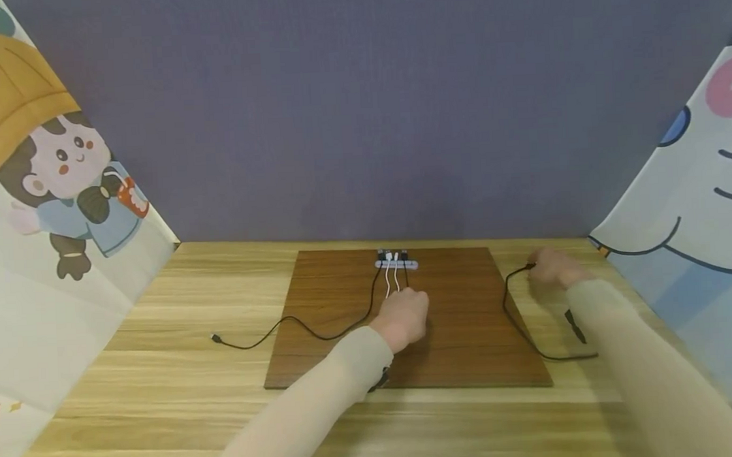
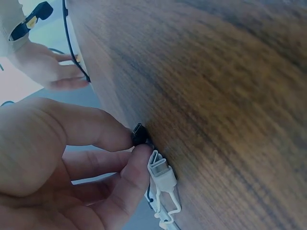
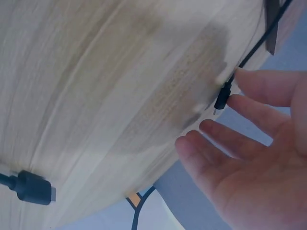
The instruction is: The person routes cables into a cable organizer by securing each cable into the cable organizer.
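Note:
My left hand (image 1: 403,315) is over the dark wooden board (image 1: 457,347). Its thumb and finger pinch a black cable plug (image 2: 139,133), as the left wrist view shows. Right beside those fingertips sit white cable plugs (image 2: 162,170). A cable clip strip (image 1: 395,265) on the board's far side holds black and white cables. Beyond the board's right edge is my right hand (image 1: 554,268), blurred in the head view. In the right wrist view its fingers are extended, with thumb and fingertip right at the small plug (image 3: 222,96) of a black cable (image 1: 508,304).
Another black plug (image 3: 34,188), larger, lies on the light wooden table (image 1: 164,374). A black cable (image 1: 322,337) runs leftward from the strip, off the board, to a plug (image 1: 216,338). A grey wall (image 1: 361,119) stands behind; printed panels flank the table.

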Demonstrator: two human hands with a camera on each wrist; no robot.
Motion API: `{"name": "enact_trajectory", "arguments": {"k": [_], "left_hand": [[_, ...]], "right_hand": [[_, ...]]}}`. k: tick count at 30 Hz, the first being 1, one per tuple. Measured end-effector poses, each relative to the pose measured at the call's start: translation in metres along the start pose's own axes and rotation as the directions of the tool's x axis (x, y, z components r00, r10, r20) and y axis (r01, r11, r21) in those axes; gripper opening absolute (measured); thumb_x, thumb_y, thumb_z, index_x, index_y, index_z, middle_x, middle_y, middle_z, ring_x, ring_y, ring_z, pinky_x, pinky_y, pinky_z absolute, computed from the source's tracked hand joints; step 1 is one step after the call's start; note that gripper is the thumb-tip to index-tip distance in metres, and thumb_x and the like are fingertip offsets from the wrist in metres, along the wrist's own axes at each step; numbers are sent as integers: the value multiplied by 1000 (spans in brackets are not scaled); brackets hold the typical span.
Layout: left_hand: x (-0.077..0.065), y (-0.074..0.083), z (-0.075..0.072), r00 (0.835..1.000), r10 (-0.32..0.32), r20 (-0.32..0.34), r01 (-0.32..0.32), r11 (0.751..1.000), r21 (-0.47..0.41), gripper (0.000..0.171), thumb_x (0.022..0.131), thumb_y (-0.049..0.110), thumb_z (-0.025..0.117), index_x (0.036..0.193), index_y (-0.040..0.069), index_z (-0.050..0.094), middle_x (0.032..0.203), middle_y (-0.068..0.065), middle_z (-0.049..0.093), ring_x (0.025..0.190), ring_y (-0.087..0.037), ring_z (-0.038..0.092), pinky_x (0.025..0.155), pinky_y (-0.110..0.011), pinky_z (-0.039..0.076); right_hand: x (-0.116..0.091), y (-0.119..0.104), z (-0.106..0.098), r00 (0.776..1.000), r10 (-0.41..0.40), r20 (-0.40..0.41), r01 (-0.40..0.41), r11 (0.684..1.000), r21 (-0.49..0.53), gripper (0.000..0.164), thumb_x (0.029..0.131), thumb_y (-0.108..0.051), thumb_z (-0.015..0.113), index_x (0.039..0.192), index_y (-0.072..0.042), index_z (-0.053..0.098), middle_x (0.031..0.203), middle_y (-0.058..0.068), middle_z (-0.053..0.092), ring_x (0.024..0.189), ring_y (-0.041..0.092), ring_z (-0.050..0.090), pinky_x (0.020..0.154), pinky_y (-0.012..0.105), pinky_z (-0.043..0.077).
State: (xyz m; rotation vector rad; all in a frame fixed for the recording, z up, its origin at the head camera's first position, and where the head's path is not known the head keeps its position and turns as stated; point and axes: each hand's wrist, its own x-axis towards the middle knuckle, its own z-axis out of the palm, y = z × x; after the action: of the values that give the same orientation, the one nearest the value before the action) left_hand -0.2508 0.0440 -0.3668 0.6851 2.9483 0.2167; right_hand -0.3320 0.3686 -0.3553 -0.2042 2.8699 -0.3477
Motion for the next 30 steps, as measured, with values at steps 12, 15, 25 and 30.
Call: {"name": "enact_trajectory", "arguments": {"k": [12,15,25,30], "left_hand": [[-2,1,-2,1000,30,-3,-29,999,25,9,89,1,69,92,9,73,96,-7,73,86,-22,69,73,-35,58],[-2,1,-2,999,35,-4,-35,999,22,9,89,1,69,90,9,73,94,-6,73,85,-21,68,72,-35,58],[-6,1,-3,1000,28,6,-28,999,35,9,89,2,71,95,9,73,95,-7,72,84,-20,68,71,-34,58],[-7,0,-3,1000,19,6,-19,1000,22,10,88,2,71,96,8,72,98,-8,72,87,-22,69,73,-35,58]], "right_hand": [[3,4,5,998,61,-9,-61,998,-8,49,88,-4,58,132,14,50,131,43,50,118,62,49,92,68,46],[4,7,5,999,48,-19,-49,999,-18,44,85,-1,63,125,14,54,124,40,56,113,59,54,89,66,49],[4,15,6,998,-16,-61,15,1000,-19,31,83,0,67,112,11,64,113,34,64,105,55,59,85,62,51],[4,17,5,995,-41,-94,46,998,47,24,88,-4,64,107,10,65,105,29,67,100,51,62,86,62,50]]}}
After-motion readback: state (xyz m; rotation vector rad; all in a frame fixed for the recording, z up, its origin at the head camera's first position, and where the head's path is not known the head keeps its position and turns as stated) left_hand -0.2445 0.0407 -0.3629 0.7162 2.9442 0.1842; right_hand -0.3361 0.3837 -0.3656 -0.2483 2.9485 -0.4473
